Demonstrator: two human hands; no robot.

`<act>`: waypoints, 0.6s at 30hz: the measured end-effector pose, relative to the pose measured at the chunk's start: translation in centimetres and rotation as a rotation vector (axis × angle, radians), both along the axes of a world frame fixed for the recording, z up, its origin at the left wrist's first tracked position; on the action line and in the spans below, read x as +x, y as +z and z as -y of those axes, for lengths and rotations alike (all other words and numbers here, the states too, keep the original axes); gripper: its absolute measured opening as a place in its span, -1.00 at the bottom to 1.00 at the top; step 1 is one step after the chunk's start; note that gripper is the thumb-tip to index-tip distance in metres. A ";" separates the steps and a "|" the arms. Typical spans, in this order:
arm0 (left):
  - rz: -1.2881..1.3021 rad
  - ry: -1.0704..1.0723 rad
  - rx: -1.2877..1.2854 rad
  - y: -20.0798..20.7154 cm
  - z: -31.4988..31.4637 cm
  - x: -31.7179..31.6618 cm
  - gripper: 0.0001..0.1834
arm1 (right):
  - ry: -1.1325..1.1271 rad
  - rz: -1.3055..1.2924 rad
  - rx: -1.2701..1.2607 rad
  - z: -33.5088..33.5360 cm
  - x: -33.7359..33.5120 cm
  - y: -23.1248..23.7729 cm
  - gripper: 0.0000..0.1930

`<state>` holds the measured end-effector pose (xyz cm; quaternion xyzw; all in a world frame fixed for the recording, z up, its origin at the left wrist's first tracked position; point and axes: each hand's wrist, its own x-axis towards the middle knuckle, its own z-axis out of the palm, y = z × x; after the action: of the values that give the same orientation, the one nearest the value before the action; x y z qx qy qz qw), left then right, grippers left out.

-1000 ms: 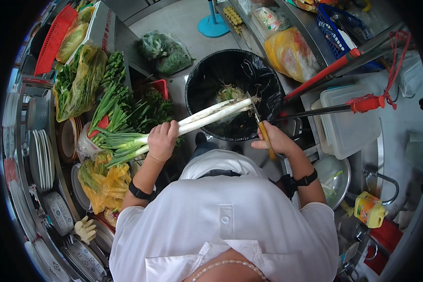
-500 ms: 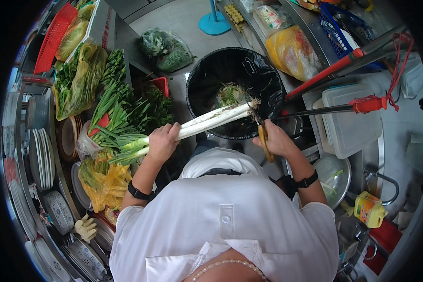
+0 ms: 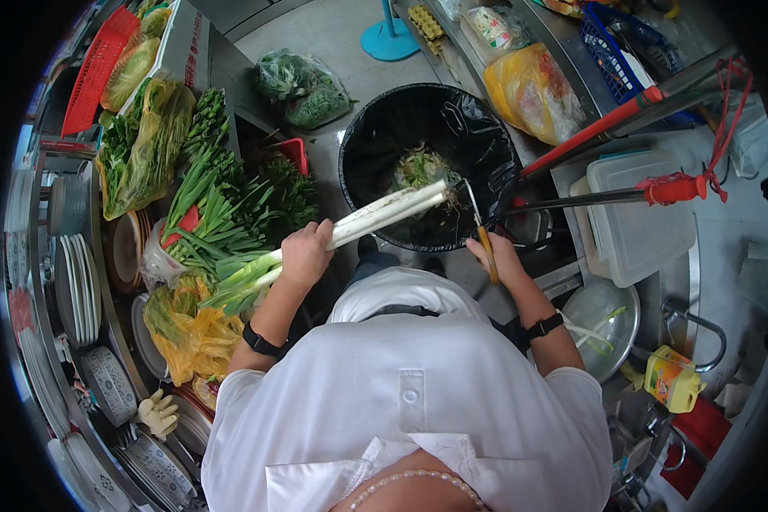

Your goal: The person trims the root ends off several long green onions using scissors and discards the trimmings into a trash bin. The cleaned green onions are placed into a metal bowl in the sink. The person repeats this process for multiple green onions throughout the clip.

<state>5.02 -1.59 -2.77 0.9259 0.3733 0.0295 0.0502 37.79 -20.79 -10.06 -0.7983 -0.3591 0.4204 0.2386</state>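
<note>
Two long white leeks slant up to the right across my front, their green leaves toward the left. My left hand is closed around them near the green part. Their white ends reach over a black-lined bin. My right hand grips a small knife by its yellow-brown handle. Its thin metal blade points up beside the white ends, apart from them. Some dark root strands show just below those ends. Trimmings lie inside the bin.
Bunched greens and a yellow bag crowd the left, beside racks of plates. A bagged bundle of greens lies behind the bin. At right are red-handled poles, a plastic container and a metal bowl.
The leeks' root tuft no longer shows at the upper white end, which now looks cut. The knife has moved off the ends and turned more upright. The leeks shifted slightly left.
</note>
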 end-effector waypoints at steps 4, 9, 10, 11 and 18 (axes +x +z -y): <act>0.033 0.040 -0.022 0.4 -0.8 0.5 -0.64 | 0.122 0.080 0.176 0.8 -0.1 2.0 -0.45; 0.063 0.025 -0.029 0.8 -1.1 1.5 -0.67 | 0.192 0.104 0.162 0.1 -1.4 4.6 -0.41; 0.072 0.027 -0.031 0.9 -1.1 1.6 -0.66 | 0.179 0.083 0.173 -0.1 -1.5 4.9 -0.42; 0.084 0.028 -0.040 1.1 -1.2 1.7 -0.66 | 0.167 0.063 0.185 -0.3 -1.6 5.1 -0.42; 0.083 0.007 -0.068 1.7 -1.2 1.7 -0.60 | 0.123 0.019 0.163 -0.8 -1.6 6.0 -0.42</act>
<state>6.69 -0.41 -1.12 0.9203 0.3749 0.0555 0.0968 36.21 -20.02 -4.04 -0.7567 -0.4430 0.3959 0.2729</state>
